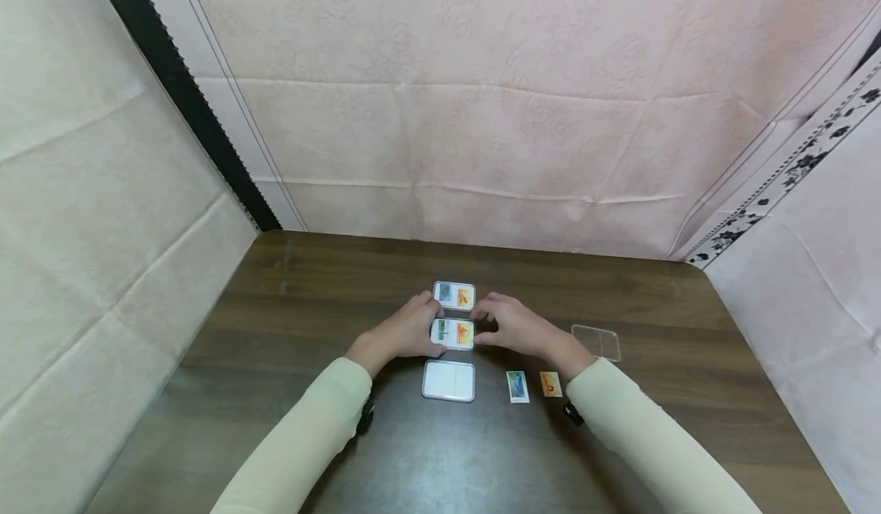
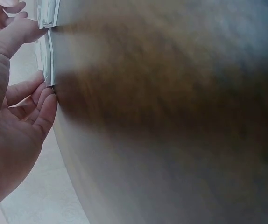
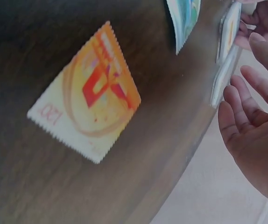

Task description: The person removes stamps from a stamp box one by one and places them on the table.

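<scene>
Wood-grain surface [image 1: 427, 453], cloth hangings [image 1: 482, 147] around. Left hand [image 1: 407, 330] grips the middle plastic case [image 1: 452, 333]; right hand [image 1: 515, 327] — fingers loosely bent — beside it. Around the hands: two further cases [image 1: 448, 381], one clear lid [image 1: 599, 340], two loose stamps [image 1: 518, 387].

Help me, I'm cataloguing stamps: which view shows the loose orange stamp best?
Right wrist: the loose orange stamp appears large, whole and unobstructed. The head view shows it tiny, beside the right sleeve; the left wrist view doesn't show it.
</scene>
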### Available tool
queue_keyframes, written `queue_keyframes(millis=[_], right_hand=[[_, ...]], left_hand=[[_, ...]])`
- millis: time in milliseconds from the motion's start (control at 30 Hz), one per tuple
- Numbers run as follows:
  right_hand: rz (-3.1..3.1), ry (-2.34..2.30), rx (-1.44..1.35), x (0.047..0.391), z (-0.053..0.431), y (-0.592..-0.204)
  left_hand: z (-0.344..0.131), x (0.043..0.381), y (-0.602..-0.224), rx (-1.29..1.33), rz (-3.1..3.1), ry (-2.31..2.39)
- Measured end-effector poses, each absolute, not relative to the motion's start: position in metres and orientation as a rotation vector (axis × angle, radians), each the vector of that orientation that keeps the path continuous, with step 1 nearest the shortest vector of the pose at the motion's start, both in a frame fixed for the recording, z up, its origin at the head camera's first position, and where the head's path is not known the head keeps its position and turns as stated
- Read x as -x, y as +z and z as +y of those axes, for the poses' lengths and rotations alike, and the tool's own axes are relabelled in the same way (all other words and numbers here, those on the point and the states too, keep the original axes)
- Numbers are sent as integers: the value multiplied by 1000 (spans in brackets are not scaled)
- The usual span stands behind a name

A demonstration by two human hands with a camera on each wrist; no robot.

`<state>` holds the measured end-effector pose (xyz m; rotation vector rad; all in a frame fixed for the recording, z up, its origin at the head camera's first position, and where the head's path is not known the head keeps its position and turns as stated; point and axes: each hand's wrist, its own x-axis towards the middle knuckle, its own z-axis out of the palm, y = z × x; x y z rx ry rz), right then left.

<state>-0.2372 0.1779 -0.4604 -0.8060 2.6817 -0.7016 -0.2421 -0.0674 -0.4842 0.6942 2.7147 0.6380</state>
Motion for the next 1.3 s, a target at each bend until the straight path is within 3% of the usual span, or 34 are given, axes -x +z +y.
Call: queue_keyframes(millis=[1300], right_hand=[[2697, -599, 655, 244, 153, -471]], left_hand=[[-68, 244, -486, -681, 2710, 639]])
